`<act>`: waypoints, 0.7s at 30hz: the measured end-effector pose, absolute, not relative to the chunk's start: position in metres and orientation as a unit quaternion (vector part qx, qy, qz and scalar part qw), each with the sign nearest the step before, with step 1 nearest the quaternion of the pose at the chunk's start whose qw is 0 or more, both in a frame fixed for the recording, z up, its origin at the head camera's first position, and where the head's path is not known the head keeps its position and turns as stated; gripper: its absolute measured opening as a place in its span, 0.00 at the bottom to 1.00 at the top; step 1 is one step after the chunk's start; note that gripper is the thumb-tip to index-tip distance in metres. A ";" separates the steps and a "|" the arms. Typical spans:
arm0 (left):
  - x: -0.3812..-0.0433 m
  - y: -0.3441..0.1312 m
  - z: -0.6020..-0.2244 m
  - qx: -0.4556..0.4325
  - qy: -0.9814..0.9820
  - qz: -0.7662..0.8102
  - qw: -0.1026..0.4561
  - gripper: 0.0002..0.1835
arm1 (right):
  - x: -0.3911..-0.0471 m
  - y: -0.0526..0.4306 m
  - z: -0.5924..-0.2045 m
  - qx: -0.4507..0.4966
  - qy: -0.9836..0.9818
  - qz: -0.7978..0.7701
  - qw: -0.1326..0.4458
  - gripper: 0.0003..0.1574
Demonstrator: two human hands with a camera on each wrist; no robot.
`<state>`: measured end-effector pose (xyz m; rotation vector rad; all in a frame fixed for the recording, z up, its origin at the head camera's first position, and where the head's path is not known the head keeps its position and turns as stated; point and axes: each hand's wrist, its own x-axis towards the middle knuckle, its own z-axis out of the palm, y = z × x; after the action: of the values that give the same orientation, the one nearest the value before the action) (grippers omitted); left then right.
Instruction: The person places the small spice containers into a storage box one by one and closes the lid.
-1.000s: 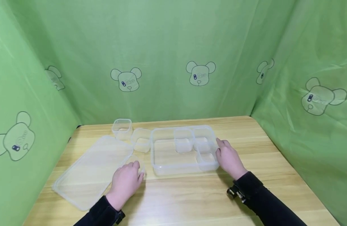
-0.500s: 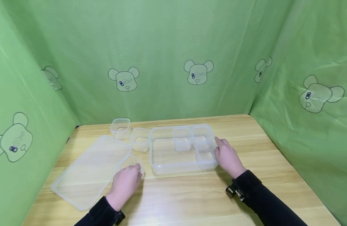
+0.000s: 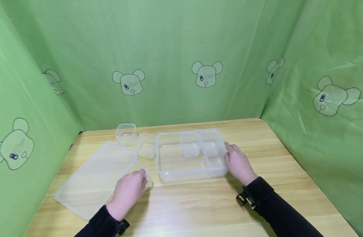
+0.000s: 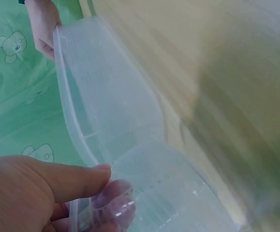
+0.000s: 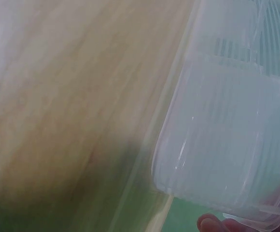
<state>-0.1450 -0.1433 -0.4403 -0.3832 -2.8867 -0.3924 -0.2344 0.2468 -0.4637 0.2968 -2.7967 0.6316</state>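
Left hand reaches in from the lower left, back of hand up, pinching a small clear plastic square cup at the wall: thumb on one side, fingers showing through the plastic on the other. Can't tell if the cup's base touches the table. Hand hides most of it in the head view

Right hand comes in from the lower right and touches the right end of a large translucent plastic rectangular box, index finger pointing away along the wall. Can't tell if it actually grips or just braces

Both forearms in black sleeves, wrist gear strapped on

Cup in the left hand is left of the box's near left corner, strip of wood between. Box has three more clear cups: one mid-back, one in the far right corner, one near right. Left part of its floor shows bare

In the way: a clear cup just left of the box, beyond the left hand; another upright farther back-left. Flat translucent lid lies on the left, partly behind the left hand

All on a light wood table, green fabric with bear heads around it
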 end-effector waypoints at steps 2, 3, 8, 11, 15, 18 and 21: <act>-0.144 -0.144 -0.437 -0.131 -0.977 -0.133 0.102 0.08 | -0.235 0.247 -0.463 0.104 -0.961 0.217 0.133 0.30; -0.144 -0.145 -0.434 -0.133 -0.977 -0.133 0.103 0.07 | -0.235 0.247 -0.463 0.105 -0.961 0.216 0.135 0.30; -0.143 -0.149 -0.419 -0.133 -0.976 -0.128 0.116 0.07 | -0.235 0.246 -0.462 0.104 -0.963 0.217 0.125 0.30; -0.144 -0.151 -0.409 -0.135 -0.973 -0.125 0.140 0.07 | -0.234 0.246 -0.462 0.100 -0.964 0.220 0.116 0.30; -0.149 -0.154 -0.397 -0.146 -0.965 -0.126 0.178 0.09 | -0.234 0.247 -0.462 0.096 -0.964 0.224 0.110 0.31; -0.154 -0.154 -0.391 -0.157 -0.958 -0.132 0.201 0.11 | -0.234 0.249 -0.464 0.096 -0.963 0.227 0.110 0.31; -0.160 -0.154 -0.388 -0.165 -0.953 -0.141 0.211 0.11 | -0.235 0.250 -0.465 0.097 -0.962 0.229 0.110 0.30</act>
<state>-0.1605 -0.1537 -0.3880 -0.4594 -2.6479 -0.3924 -0.2346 0.2502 -0.4649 0.2845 -2.8286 0.6720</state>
